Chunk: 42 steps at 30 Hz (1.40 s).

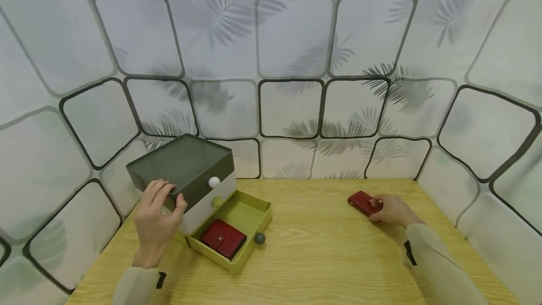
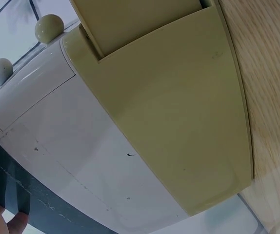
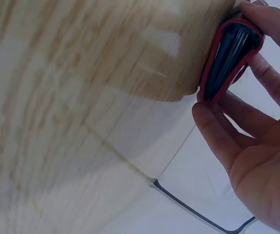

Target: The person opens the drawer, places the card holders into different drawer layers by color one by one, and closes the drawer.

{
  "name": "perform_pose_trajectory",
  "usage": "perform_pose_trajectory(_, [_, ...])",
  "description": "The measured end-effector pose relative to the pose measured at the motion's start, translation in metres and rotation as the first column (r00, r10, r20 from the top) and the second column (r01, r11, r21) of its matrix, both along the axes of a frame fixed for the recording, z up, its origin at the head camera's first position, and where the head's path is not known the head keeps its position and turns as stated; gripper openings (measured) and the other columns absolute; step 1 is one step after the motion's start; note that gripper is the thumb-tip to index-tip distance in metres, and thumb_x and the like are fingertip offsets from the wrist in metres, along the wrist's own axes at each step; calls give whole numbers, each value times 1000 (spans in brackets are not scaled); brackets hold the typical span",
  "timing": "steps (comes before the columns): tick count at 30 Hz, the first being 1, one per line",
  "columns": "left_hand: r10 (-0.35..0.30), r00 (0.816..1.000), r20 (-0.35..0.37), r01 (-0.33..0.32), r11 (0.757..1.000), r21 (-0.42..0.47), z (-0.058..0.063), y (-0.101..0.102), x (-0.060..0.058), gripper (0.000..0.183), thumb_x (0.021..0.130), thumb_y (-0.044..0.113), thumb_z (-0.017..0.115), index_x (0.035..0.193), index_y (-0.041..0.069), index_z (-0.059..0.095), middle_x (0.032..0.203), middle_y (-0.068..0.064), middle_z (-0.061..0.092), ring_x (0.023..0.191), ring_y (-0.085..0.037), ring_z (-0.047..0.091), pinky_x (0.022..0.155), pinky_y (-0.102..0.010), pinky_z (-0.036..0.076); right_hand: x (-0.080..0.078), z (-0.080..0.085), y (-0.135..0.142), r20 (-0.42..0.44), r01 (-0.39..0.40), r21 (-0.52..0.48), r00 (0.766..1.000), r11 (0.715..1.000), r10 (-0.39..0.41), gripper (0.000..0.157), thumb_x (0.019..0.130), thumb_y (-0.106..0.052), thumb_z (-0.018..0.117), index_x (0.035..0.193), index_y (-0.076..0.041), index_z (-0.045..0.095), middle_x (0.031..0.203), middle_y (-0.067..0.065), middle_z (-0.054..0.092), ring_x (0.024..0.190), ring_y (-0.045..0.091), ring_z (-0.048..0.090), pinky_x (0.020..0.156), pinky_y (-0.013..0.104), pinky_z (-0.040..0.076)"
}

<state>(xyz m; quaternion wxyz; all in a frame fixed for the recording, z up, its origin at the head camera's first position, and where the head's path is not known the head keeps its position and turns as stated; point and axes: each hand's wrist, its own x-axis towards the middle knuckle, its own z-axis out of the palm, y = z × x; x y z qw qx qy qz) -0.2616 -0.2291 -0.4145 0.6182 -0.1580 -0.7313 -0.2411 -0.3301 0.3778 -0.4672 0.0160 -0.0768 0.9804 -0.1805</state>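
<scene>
At the right of the table, my right hand [image 1: 392,209] pinches a small red card holder [image 1: 361,202] by its edges. In the right wrist view the card holder [image 3: 230,61] is seen end-on, with dark and clear sleeves between its red covers, fingers and thumb on either side. My left hand [image 1: 155,218] rests at the near top corner of a small drawer box [image 1: 182,164], fingers over the dark green top and thumb beside its front. The box's yellow-green bottom drawer [image 1: 250,204] is pulled out. A red snap wallet [image 1: 223,238] lies inside it.
The box has a white middle drawer [image 1: 196,213] and a dark top drawer with a white round knob [image 1: 214,182]. A dark grey knob [image 1: 260,238] sits on the pulled-out drawer's front. Patterned cloth walls [image 1: 292,107] enclose the wood-grain table [image 1: 313,258] at the back and sides.
</scene>
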Motion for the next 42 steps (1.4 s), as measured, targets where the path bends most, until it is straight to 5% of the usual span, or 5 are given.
perform_pose_trajectory(15, [-8, 1000, -6, 8, 1000, -2, 2, 0, 0, 33, 85, 25, 58, 94, -3, 72, 100, -22, 69, 98, -39, 62, 94, -30, 45, -6, -1, -22, -61, -23, -33, 998, 999, 21, 41, 72, -36, 83, 100, -11, 66, 112, 25, 67, 91, 30, 64, 74, 44, 53])
perform_pose_trajectory(30, [-12, 1000, -6, 12, 1000, -1, 1, -1, 0, 33, 83, 25, 58, 93, -4, 72, 100, -23, 69, 98, -40, 63, 91, -36, 45, -11, -1, -60, -63, -74, -70, 996, 995, 69, 34, 72, -29, 83, 98, -16, 64, 93, 7, 65, 70, 17, 53, 61, 29, 43])
perform_pose_trajectory(42, [-5, 1000, 9, 5, 1000, -14, 1, -2, 0, 32, 84, 25, 58, 94, -3, 71, 100, -21, 69, 98, -38, 62, 95, -26, 44, -12, 5, -84, -121, -130, -81, 985, 988, 119, 33, 70, -28, 84, 94, -19, 63, 94, 4, 66, 76, 17, 54, 68, 31, 46])
